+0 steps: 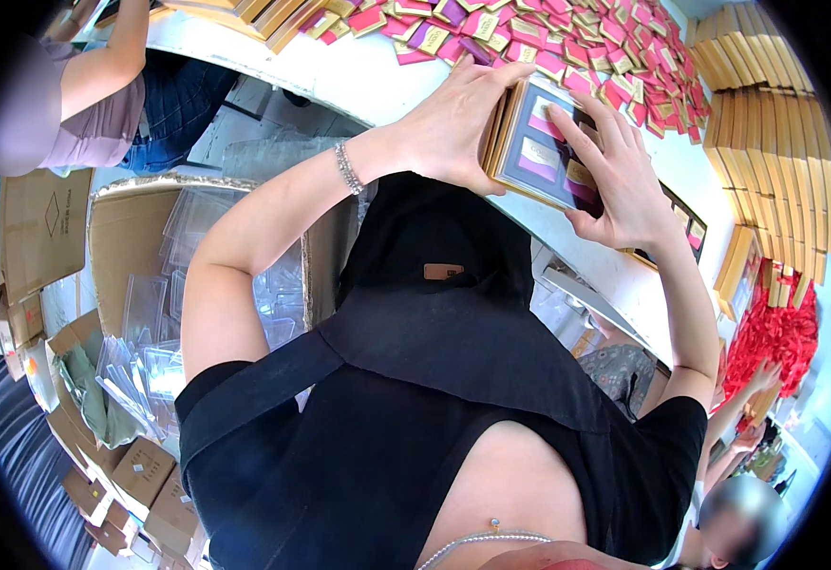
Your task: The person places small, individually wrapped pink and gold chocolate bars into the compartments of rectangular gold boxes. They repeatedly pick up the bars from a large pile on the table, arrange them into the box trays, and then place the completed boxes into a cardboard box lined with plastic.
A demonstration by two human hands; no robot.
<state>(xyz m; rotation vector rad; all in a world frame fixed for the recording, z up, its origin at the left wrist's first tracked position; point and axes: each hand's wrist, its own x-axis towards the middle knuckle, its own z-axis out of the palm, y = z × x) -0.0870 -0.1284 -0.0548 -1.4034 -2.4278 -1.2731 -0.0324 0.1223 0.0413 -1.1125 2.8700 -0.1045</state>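
A gold-edged box (526, 174) is held up near the table's front edge. Its dark tray shows small wrapped pieces (540, 157) in gold, pink and purple, with writing on them. My left hand (451, 128) clasps the box's left side, thumb at the near corner and fingers at the far one. Across the right part of the box lies my right hand (618, 178), its index finger over the tray and its thumb at the near edge. The right hand hides some of the compartments. Beneath my right wrist, a second dark tray (682, 217) with similar pieces rests on the table.
Many loose wrapped pieces (565, 35) cover the far side of the white table (358, 78). Gold boxes (771, 157) stand stacked at right, near red shredded filler (771, 335). A carton (130, 221) of clear plastic covers (148, 306) stands at left. Other people work on both sides.
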